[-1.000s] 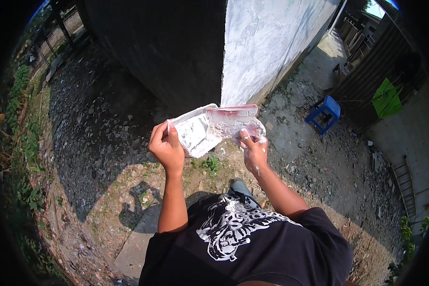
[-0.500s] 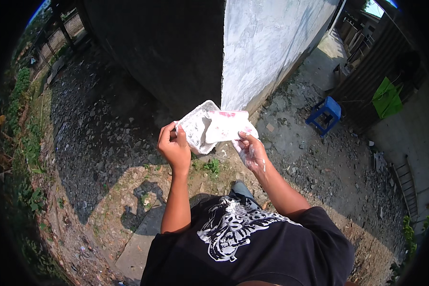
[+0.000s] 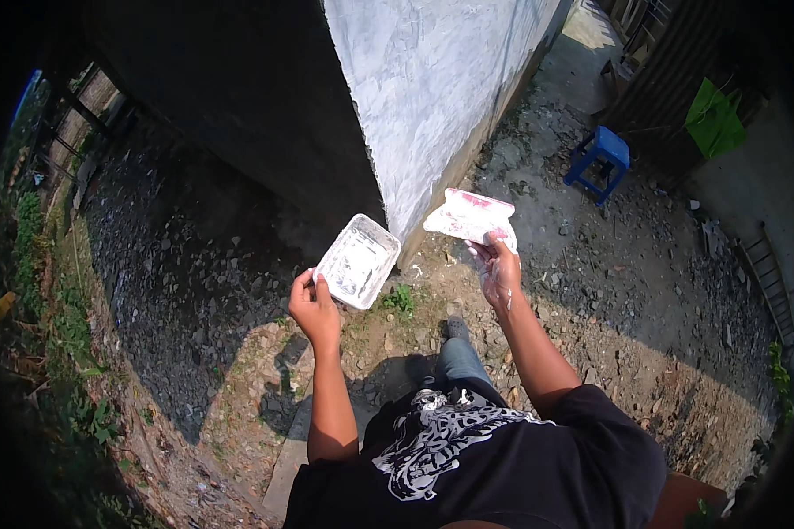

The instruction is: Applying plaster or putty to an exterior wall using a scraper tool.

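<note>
My left hand (image 3: 315,309) pinches the near left rim of a white rectangular plastic tub (image 3: 358,262), tilted so its inside shows. White putty with grey patches coats that inside. In my right hand (image 3: 500,271) is a flat putty scraper (image 3: 469,216), its wide blade smeared white with red-pink showing through. White smears also cover the fingers and wrist of that hand. Tub and scraper are apart, on either side of the foot of a wall corner. The lit face of the wall (image 3: 441,88) carries a patchy white coat; its left face lies in deep shade.
A blue plastic stool (image 3: 598,163) stands right of the wall, near a green sheet (image 3: 715,119) and dark corrugated panels. Farther right a ladder (image 3: 770,278) leans low. Loose stones and rubble (image 3: 194,309) cover the ground. Small weeds (image 3: 400,300) grow below the corner.
The scraper has moved right, away from the tub it overlapped. The tub has come slightly lower, its inside now fully visible. The view has shifted, and one foot shows farther forward.
</note>
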`<action>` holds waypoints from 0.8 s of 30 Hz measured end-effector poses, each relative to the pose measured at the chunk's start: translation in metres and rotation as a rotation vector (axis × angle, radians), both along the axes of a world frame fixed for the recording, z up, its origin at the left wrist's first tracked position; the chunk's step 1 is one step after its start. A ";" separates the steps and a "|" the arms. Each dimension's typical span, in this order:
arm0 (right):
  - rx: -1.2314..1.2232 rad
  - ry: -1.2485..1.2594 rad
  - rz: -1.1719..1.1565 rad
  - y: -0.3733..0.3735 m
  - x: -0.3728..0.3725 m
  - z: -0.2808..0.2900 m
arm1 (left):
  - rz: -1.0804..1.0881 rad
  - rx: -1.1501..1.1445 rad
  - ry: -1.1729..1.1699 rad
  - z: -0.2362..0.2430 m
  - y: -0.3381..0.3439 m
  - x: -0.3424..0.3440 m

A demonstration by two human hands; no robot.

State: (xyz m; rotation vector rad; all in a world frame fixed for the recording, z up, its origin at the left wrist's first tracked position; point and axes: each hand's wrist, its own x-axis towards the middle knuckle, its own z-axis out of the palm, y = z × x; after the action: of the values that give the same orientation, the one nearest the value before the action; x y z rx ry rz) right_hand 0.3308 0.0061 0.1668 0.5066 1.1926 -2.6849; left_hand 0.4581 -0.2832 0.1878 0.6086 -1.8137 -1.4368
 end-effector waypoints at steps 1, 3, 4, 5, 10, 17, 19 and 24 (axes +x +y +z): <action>0.011 0.005 -0.048 0.001 -0.003 -0.010 | -0.011 0.002 -0.039 -0.008 0.000 -0.002; 0.008 -0.004 -0.123 0.002 -0.013 -0.042 | -0.058 0.080 -0.102 -0.024 0.003 -0.008; 0.060 -0.020 -0.180 0.002 -0.019 -0.063 | -0.091 0.099 -0.127 -0.040 0.003 -0.009; 0.107 -0.039 -0.230 -0.003 -0.026 -0.082 | -0.119 0.112 -0.153 -0.057 -0.002 -0.009; 0.300 -0.135 -0.347 -0.001 -0.078 -0.206 | -0.168 0.218 -0.336 -0.106 0.024 -0.034; 0.109 -0.122 -0.404 -0.040 -0.172 -0.301 | -0.179 0.246 -0.619 -0.156 0.046 -0.075; 0.185 -0.138 -0.387 -0.044 -0.204 -0.331 | -0.165 0.219 -0.623 -0.188 0.043 -0.083; 0.435 -0.254 -0.236 -0.062 -0.264 -0.376 | -0.068 0.273 -0.719 -0.225 0.051 -0.115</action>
State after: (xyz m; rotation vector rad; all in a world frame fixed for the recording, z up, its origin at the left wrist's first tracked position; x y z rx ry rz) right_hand 0.0666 -0.0561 -0.2087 1.0755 1.7318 -2.4269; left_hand 0.3427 -0.2321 -0.0369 1.3479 -2.1899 -1.6554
